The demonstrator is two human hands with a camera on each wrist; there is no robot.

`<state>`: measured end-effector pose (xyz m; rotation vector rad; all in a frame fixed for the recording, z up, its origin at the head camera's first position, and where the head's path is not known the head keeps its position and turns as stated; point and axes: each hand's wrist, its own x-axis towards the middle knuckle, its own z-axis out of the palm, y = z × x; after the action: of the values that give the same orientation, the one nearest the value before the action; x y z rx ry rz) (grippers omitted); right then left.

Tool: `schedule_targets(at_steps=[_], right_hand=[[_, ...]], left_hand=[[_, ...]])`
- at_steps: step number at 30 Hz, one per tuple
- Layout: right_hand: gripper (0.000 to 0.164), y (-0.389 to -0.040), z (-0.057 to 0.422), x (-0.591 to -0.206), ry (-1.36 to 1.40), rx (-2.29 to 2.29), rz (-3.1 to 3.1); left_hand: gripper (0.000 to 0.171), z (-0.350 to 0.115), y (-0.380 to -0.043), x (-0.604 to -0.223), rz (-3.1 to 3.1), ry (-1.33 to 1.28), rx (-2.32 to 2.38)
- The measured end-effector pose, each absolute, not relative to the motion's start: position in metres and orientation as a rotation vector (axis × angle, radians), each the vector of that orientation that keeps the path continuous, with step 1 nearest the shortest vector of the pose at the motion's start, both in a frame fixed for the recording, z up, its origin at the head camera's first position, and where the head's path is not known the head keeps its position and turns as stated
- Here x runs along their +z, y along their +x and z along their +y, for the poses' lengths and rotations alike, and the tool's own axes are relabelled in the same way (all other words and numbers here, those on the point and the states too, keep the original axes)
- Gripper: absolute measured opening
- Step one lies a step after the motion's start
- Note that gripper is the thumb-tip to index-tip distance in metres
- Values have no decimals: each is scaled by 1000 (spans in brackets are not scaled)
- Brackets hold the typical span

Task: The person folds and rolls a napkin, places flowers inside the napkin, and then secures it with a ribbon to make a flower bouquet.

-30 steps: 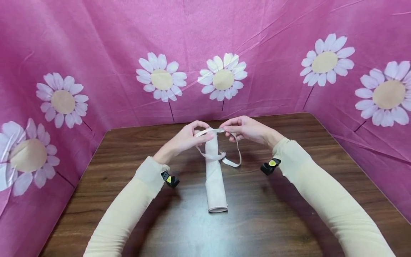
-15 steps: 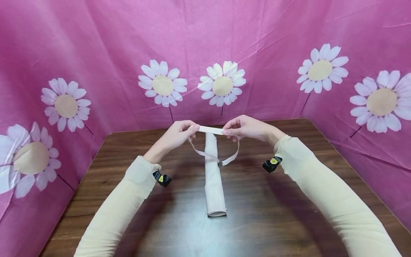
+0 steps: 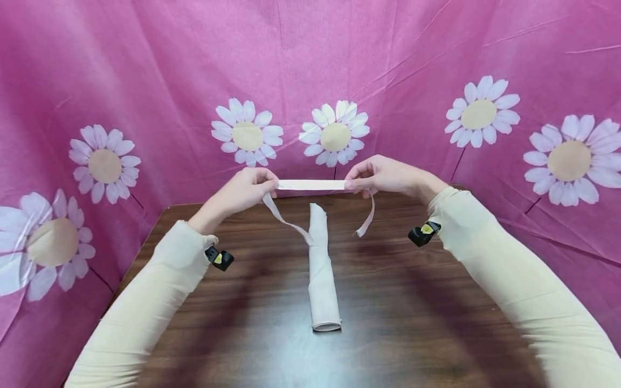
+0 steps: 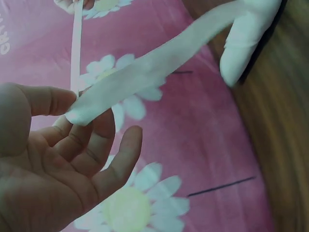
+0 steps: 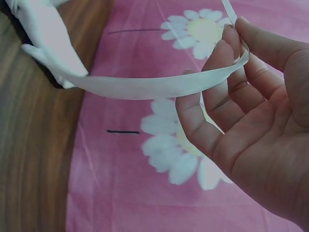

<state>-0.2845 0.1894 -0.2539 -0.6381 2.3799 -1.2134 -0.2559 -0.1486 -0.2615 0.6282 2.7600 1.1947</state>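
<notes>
Flowered backdrop [image 3: 378, 48], wooden table [image 3: 388, 323], white roll [image 3: 323, 285]

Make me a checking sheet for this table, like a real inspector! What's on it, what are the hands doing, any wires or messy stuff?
Surface: brown wooden table, shiny patch near the front.
Job's things: pale rolled cloth lying on the table; white ribbon stretched straight above its far end, a tail hanging below each hand.
Clutter: nothing seen.
Hands: left hand and right hand each pinch the ribbon.
Cables: nothing seen.
Surroundings: pink backdrop with big white flowers; cream sleeves, a black device at each cuff.
</notes>
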Motion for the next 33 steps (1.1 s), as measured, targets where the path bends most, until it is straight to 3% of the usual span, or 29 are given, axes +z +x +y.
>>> schedule_targets(at_steps=[12,24,33], right_hand=[[19,-288,209,-232,-643,-1209,2466],[21,-302,222,-256,-555,-1254,2503],[24,-323,219,-299,-461,-1439,2488]], left_hand=[[21,-163,-263,-236,2934,668,959],[23,-178,-284,-266,2971,620,944],[22,-171,-306,-306,3013,487,1109]])
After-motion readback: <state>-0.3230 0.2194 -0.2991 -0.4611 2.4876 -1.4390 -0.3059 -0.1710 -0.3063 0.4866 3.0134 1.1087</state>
